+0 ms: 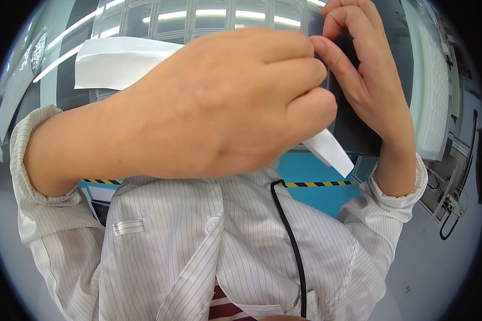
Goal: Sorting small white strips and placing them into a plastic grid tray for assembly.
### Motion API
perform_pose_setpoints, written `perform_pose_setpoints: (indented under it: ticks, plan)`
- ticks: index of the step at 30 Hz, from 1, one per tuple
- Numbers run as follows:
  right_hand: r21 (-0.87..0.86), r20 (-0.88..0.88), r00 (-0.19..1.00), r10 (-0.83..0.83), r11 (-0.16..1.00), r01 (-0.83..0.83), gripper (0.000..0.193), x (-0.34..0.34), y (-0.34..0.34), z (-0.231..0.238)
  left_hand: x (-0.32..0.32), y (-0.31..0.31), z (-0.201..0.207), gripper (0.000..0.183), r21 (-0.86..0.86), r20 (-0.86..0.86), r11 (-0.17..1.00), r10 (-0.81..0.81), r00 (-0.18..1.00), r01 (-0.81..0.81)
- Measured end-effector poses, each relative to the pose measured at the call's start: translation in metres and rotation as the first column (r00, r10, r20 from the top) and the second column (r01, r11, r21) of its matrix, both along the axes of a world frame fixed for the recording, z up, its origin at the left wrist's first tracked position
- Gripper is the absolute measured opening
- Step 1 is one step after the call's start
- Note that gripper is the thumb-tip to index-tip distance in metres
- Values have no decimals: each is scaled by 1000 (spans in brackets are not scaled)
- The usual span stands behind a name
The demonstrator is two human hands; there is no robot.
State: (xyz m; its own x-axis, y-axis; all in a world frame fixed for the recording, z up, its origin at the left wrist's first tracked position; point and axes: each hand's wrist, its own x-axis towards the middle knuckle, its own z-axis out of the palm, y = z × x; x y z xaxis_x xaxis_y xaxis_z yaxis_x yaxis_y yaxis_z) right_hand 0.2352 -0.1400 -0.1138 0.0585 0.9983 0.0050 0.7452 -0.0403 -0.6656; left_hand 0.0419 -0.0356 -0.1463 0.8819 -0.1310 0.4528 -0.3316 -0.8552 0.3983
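Note:
My left hand [241,101] reaches across the middle of the view, back upward, its fingers curled into a fist. A white strip [331,152] sticks out below its knuckles, and the fingers hide the grip on it. My right hand [367,80] is close beside it, thumb and fingers bent together near the left knuckles. Whatever lies between those fingertips is too small or hidden. A wider white sheet [118,61] shows behind my left wrist; whether it joins the strip cannot be seen.
A clear compartmented tray [209,16] lies on the dark work surface beyond my hands. Stacked pale trays [431,107] stand at the right. Crumpled clear film [24,69] is at the left. Yellow-and-black tape [321,184] runs along below the table edge. A black cord [290,230] hangs over my striped coat.

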Motion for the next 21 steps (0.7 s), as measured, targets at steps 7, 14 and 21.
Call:
perform_pose_setpoints:
  ticks: [7,14,21]
  plan:
    - [-15,-288,954,-81,997,80,11,33,-30,11,16,-12,34,23,83,-69,996,40,997,-34]
    - [70,-342,928,147,989,-131,9,54,-69,35,36,-41,59,24,29,-78,994,104,992,-102]
    - [173,-465,869,172,980,-101,11,69,-86,49,42,-50,60,25,-57,-104,993,100,990,-106]
